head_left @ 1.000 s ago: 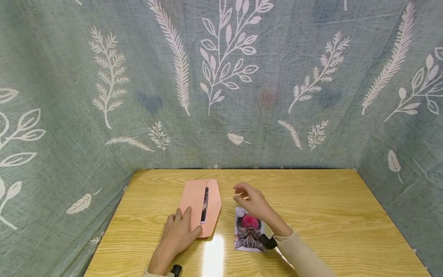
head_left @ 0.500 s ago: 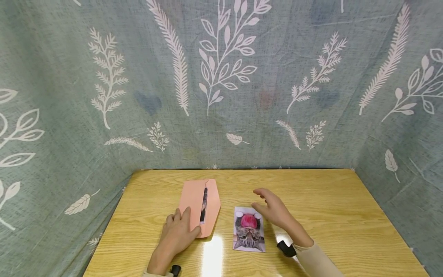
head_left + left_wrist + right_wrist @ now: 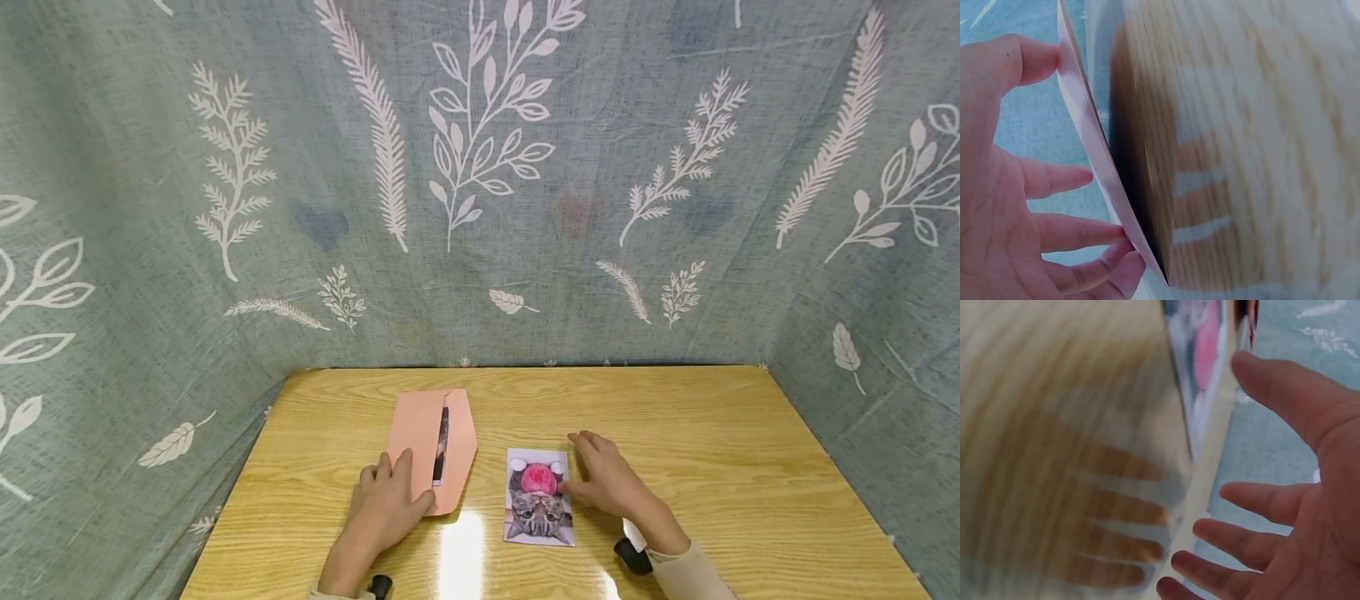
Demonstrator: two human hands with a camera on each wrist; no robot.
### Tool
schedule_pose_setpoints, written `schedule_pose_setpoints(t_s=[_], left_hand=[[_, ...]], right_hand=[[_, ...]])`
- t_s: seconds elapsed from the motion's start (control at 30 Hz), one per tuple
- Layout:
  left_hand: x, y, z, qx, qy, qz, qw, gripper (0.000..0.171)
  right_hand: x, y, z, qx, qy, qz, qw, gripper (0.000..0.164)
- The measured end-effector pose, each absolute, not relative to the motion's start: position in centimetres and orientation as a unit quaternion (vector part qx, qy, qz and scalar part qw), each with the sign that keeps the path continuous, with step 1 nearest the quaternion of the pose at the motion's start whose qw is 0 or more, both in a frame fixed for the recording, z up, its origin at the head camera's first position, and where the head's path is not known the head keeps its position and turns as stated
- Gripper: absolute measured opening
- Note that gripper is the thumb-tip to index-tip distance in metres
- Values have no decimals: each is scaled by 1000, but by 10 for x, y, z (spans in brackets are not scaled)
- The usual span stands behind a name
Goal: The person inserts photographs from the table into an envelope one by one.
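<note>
A pink envelope (image 3: 416,425) lies on the left part of the table with its flap unfolded to the right. A dark strip of a picture card (image 3: 441,446) shows in its opening. My left hand (image 3: 381,504) rests on the envelope's near left part, fingers extended; in the left wrist view the fingertips meet the pink paper (image 3: 1094,144). To the right lies a cat picture card (image 3: 536,521), the cat upside down with a pink ball. My right hand (image 3: 611,479) hovers at the card's right edge, fingers spread and holding nothing, the thumb overlapping that edge in the head view.
The wooden table (image 3: 712,450) is glossy, with a bright reflection (image 3: 461,554) between the envelope and the cat card. A blue-green curtain (image 3: 540,233) with white leaf prints surrounds its back and sides. Dark wrist straps (image 3: 633,557) sit by the beige sleeves.
My right hand has moved right and then nearer, from above the cat card to beside its right edge, uncovering the card. My left hand and the envelope have stayed put.
</note>
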State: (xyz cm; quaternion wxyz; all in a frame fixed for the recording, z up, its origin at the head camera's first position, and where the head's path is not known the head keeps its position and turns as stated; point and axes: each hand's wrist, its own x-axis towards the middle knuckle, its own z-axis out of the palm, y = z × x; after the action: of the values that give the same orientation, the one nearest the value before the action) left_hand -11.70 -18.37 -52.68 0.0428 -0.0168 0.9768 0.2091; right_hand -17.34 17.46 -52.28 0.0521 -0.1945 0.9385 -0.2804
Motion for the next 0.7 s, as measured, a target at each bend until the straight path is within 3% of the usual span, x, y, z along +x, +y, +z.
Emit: schedule_pose_setpoints(t_s=[0.17,0.7], left_hand=[[-117,-184,-527,-16,977,210,42,77],[-116,-184,-528,-13,977,209,35,77]], right_hand=[[-172,174,-529,-197,948,-244,55,88],[-169,169,-529,-197,954,-223,48,78]])
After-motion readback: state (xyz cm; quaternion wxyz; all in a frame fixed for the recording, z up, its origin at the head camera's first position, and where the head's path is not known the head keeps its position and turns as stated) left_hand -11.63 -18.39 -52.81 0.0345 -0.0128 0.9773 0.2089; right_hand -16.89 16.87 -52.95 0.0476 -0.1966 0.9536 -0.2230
